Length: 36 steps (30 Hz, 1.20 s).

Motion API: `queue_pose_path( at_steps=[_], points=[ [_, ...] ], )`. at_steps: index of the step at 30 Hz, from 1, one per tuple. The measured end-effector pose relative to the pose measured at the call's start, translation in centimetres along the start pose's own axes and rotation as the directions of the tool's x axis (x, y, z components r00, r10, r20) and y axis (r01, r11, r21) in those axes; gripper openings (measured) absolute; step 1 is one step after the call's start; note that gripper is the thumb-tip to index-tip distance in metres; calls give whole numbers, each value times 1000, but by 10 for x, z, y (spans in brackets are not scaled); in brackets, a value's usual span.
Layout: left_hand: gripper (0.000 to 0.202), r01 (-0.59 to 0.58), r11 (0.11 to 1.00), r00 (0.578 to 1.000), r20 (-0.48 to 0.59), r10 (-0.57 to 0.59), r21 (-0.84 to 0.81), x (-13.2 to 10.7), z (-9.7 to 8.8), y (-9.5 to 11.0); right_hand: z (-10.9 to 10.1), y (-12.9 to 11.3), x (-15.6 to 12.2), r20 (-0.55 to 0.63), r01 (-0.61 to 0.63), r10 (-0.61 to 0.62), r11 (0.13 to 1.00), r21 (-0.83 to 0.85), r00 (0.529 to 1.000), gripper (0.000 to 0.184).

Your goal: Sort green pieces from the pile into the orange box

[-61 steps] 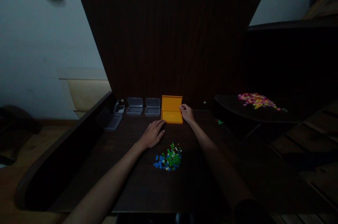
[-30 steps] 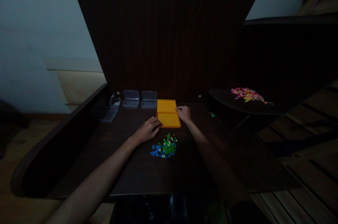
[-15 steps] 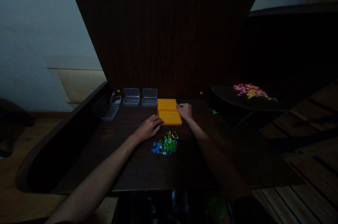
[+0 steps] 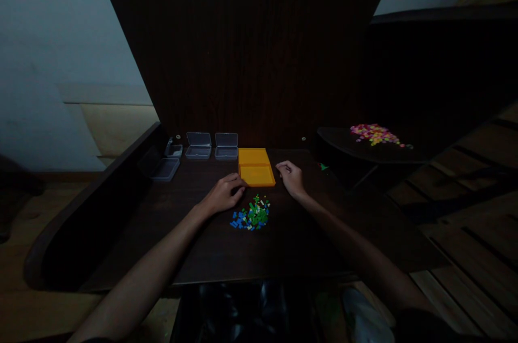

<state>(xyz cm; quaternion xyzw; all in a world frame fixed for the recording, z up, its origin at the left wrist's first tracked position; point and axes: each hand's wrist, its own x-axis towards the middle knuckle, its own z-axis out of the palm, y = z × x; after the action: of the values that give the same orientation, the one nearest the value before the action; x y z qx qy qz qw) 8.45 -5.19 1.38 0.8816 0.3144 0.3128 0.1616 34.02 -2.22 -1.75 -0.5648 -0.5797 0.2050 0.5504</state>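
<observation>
An opened yellow plastic box (image 4: pixel 257 176) lies on the dark tabletop, its lid folded back toward the rear panel. My left hand (image 4: pixel 225 193) rests at the box's front left corner, thumb apart from the bent fingers, and the fingertips seem to touch the rim. Just right of the box is my right hand (image 4: pixel 291 177), its fingers loosely curled and apart from the box, with nothing visible in them. In front of the box, a heap of small green, blue and white toy bricks (image 4: pixel 253 214) is spread on the table.
Two clear lidded cases (image 4: pixel 198 151) stand open left of the yellow box. Farther left are a flat clear case (image 4: pixel 165 169) and a small clear container (image 4: pixel 175 151). Pink and yellow pieces (image 4: pixel 376 134) lie on a raised side shelf; a green piece (image 4: pixel 322 166) sits below it.
My right hand has come off the yellow box's right edge and moved slightly right. My left hand stays at the front left corner. The whole view has shifted a little.
</observation>
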Motion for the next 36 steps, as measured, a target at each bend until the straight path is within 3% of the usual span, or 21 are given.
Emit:
queue_pose_path(
  at_steps=[2, 4, 8, 10, 13, 17, 36],
  points=[
    [22, 2, 999, 1000, 30, 0, -38, 0, 0, 2, -9, -4, -15, 125, 49, -52, 998, 28, 991, 23],
    [23, -2, 998, 998, 68, 6, -59, 0, 0, 5, -15, -10, -26, 300, 101, -101, 995, 15, 949, 20],
    [25, -3, 999, 989, 150, 11, -54, 0, 4, 12, -18, -23, -32, 659, 158, -129, 987, 16, 741, 12],
    [26, -1, 999, 985, 174, 8, -42, 0, 8, 16, -18, -28, -30, 735, 175, -138, 984, 27, 664, 7],
    [27, -5, 1000, 979, 203, 9, -20, 0, 12, 18, -19, -29, -27, 777, 178, -123, 984, 15, 618, 8],
    [27, -9, 1000, 973, 232, 10, -4, 1, 14, 16, -24, -27, -24, 806, 197, -109, 980, -9, 582, 13],
    [23, 12, 1000, 975, 223, -7, -21, 1, 10, 9, -26, -27, -22, 821, 192, -92, 981, -21, 563, 19]
  ],
)
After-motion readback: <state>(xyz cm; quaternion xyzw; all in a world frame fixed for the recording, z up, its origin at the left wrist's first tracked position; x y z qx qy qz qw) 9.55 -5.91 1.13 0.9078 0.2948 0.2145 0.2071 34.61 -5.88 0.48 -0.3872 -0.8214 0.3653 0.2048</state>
